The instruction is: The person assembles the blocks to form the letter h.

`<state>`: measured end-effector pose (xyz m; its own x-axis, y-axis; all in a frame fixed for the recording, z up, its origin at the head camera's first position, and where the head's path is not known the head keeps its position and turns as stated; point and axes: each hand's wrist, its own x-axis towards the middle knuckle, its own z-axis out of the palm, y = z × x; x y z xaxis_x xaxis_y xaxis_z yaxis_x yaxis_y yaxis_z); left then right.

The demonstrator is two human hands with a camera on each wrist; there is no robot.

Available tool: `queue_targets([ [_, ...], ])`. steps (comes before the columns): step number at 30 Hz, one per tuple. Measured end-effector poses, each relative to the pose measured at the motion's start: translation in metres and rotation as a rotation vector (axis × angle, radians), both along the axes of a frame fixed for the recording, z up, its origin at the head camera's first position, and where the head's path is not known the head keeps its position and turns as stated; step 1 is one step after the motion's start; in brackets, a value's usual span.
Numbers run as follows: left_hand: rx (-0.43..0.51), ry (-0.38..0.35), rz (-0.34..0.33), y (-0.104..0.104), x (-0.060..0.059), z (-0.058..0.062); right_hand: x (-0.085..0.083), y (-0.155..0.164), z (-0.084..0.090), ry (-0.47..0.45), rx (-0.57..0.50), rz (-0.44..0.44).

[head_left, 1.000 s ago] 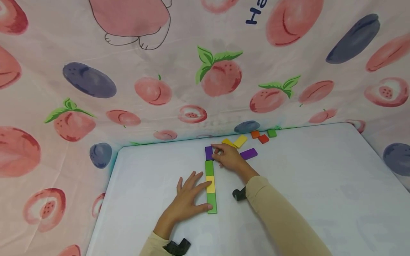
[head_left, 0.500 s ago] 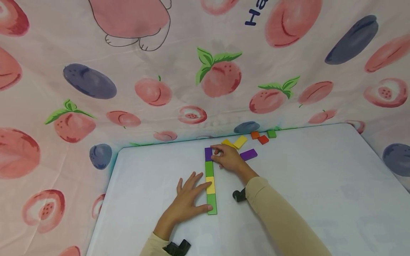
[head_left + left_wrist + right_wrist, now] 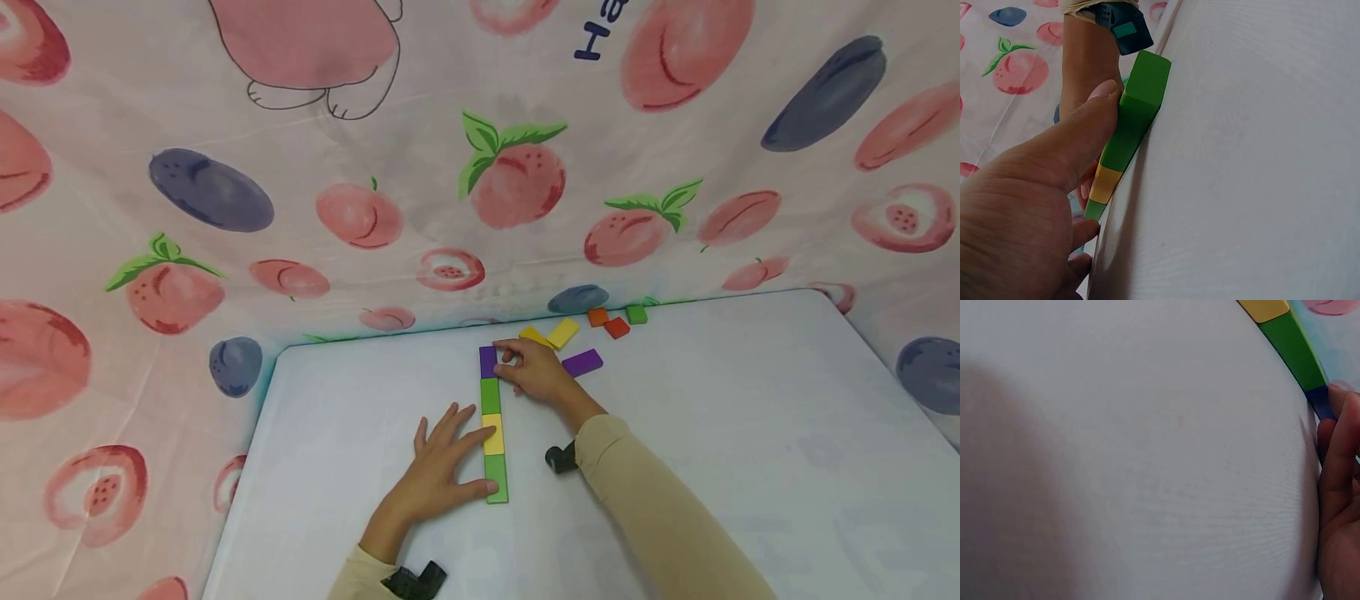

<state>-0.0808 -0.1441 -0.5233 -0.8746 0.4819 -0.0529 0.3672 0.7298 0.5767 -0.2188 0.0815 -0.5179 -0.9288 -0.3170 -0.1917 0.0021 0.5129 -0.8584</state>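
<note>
On the white table (image 3: 712,433) four flat blocks lie end to end in a straight row: purple (image 3: 487,362) at the far end, then green (image 3: 490,395), yellow (image 3: 492,434) and green (image 3: 496,480). My left hand (image 3: 480,457) lies flat beside the row with straight fingers. Its thumb (image 3: 1085,128) presses the side of the near green block (image 3: 1141,106), and a finger touches the yellow one (image 3: 1107,184). My right hand (image 3: 501,360) pinches the purple block (image 3: 1320,403) with curled fingers (image 3: 1338,469), at the end of the green block (image 3: 1291,347).
Loose blocks lie near the table's far edge: two yellow (image 3: 562,332), a purple (image 3: 582,362), an orange (image 3: 597,316), a red (image 3: 617,327) and a green (image 3: 637,313). A fruit-printed cloth (image 3: 480,167) hangs behind and on both sides of the table.
</note>
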Motion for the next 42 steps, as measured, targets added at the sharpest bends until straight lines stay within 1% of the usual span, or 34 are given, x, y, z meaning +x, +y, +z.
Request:
queue_targets([
  [24,0.007,0.006,-0.001,0.0005,0.0005,0.0005,0.0013,0.0014,-0.0004,0.015,-0.015,0.016],
  [33,0.013,0.019,-0.005,0.0002,0.0012,-0.0005,0.0024,0.0002,0.002,0.014,0.017,0.013],
  [39,0.029,0.051,-0.001,0.001,0.0021,0.0012,0.0013,0.0004,0.0012,0.022,0.015,0.018],
  [42,0.022,0.043,-0.001,0.001,0.0015,0.0018,0.0004,0.0009,0.0005,0.023,0.016,0.02],
])
